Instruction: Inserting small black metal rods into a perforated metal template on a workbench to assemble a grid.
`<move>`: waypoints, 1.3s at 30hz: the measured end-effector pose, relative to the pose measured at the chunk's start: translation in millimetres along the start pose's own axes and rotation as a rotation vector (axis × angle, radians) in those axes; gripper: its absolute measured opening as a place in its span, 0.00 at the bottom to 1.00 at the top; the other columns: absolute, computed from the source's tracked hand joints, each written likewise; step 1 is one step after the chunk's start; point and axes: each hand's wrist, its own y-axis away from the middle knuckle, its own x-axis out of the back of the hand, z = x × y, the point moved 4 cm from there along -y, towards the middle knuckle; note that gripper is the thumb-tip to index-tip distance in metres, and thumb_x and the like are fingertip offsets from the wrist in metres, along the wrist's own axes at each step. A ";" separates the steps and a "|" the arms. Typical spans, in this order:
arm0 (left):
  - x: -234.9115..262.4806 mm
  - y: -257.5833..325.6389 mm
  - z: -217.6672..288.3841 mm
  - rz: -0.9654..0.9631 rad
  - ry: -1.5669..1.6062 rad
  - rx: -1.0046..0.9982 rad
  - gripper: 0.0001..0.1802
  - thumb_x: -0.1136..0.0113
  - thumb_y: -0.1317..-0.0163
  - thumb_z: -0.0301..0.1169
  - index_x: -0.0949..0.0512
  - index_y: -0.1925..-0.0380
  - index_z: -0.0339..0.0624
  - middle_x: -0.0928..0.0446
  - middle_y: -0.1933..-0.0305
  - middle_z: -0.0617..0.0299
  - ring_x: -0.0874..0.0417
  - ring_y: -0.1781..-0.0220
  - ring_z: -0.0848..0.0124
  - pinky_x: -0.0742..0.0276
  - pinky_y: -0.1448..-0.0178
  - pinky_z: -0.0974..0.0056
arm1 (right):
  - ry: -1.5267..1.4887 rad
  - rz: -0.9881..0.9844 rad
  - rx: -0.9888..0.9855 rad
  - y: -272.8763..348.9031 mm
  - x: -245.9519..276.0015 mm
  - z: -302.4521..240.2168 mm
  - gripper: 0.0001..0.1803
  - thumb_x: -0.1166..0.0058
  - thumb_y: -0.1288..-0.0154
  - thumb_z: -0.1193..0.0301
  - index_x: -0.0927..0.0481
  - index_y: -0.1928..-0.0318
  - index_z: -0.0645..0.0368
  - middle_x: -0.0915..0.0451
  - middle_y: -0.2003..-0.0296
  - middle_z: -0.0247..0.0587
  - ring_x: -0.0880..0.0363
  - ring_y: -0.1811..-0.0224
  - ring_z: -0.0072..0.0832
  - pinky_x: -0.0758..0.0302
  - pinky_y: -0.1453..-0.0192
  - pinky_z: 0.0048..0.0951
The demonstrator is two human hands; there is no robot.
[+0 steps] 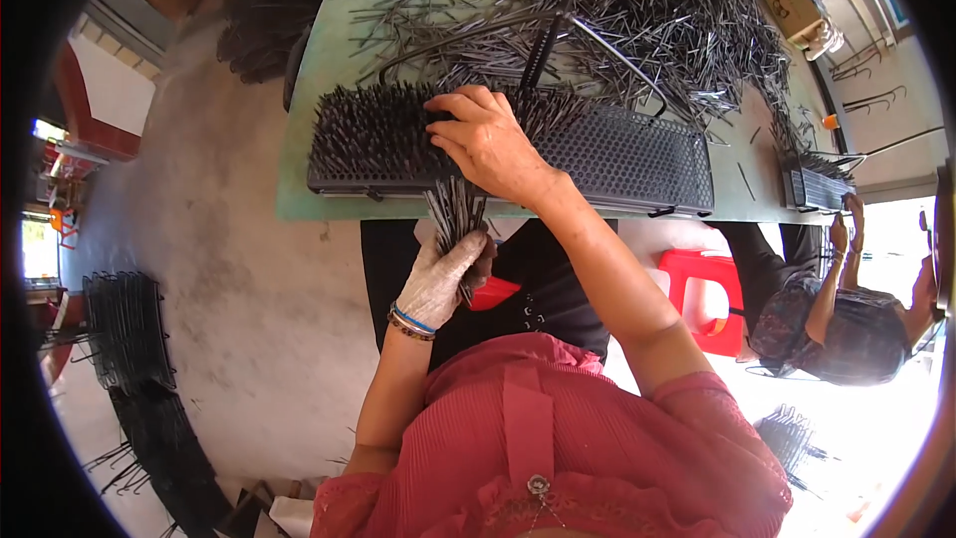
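Note:
My left hand (445, 274), in a pale work glove, grips a bundle of thin dark metal strips (455, 211), their ends fanning upward just below the rack's near edge. Above it my bare right hand (478, 134) reaches over the long black perforated rack (637, 161). Its thumb and index fingertips come close together among the strips standing upright (368, 134) in the rack. Whatever they pinch is lost against the dark strips. Upright strips crowd the rack's left part, while bare round holes show on its right part. A black metal frame (564, 16) rises behind the rack.
Loose dark strips (657, 20) heap across the back of the green table (334, 50). At the right, another person's hands (846, 224) are at a smaller rack (817, 184). A red stool (712, 284) stands below the table; black hooked racks (127, 329) lie at the left.

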 end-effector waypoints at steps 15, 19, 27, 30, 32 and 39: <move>0.1 0.2 2.0 0.025 0.075 -0.073 0.12 0.38 0.35 0.36 0.26 0.59 0.41 0.21 0.67 0.63 0.21 0.71 0.76 0.24 0.69 0.72 | 0.079 0.075 0.012 5.8 -2.8 5.5 0.15 0.45 0.37 0.71 0.20 0.51 0.60 0.29 0.40 0.41 0.32 0.39 0.39 0.36 0.37 0.41; -11.5 9.3 24.3 0.039 0.085 -0.275 0.12 0.38 0.35 0.34 0.26 0.58 0.40 0.22 0.67 0.63 0.23 0.71 0.76 0.25 0.68 0.70 | -0.334 0.323 -0.327 30.7 22.8 8.4 0.17 0.50 0.29 0.65 0.22 0.47 0.64 0.18 0.56 0.45 0.22 0.54 0.39 0.28 0.46 0.36; -43.7 -26.3 -3.4 0.120 -0.212 -0.698 0.10 0.40 0.36 0.25 0.25 0.56 0.36 0.22 0.60 0.64 0.22 0.60 0.76 0.24 0.52 0.69 | -2.593 0.543 -0.747 107.0 -55.2 -38.8 0.26 0.66 0.24 0.51 0.27 0.44 0.57 0.22 0.47 0.41 0.27 0.43 0.37 0.35 0.33 0.39; -50.7 -22.4 -18.4 0.068 -0.309 -0.653 0.15 0.40 0.36 0.24 0.26 0.50 0.35 0.22 0.53 0.63 0.22 0.54 0.75 0.25 0.45 0.67 | -2.558 0.476 -0.669 127.3 -61.3 -39.0 0.27 0.68 0.24 0.50 0.27 0.42 0.56 0.23 0.46 0.41 0.27 0.44 0.38 0.33 0.35 0.42; -65.9 -18.4 -24.9 0.106 -0.302 -0.680 0.15 0.40 0.36 0.24 0.26 0.49 0.35 0.22 0.51 0.63 0.23 0.51 0.76 0.27 0.43 0.67 | -2.343 0.815 -0.944 149.7 -80.4 -25.7 0.23 0.65 0.24 0.55 0.24 0.49 0.59 0.20 0.50 0.42 0.23 0.48 0.36 0.31 0.36 0.38; -63.8 -9.1 -46.0 0.157 -0.463 -0.643 0.15 0.42 0.33 0.37 0.24 0.53 0.38 0.23 0.56 0.65 0.25 0.54 0.75 0.27 0.49 0.66 | -2.209 0.702 -1.059 171.7 -47.6 -51.5 0.24 0.56 0.28 0.51 0.25 0.45 0.56 0.22 0.48 0.42 0.26 0.47 0.36 0.31 0.37 0.40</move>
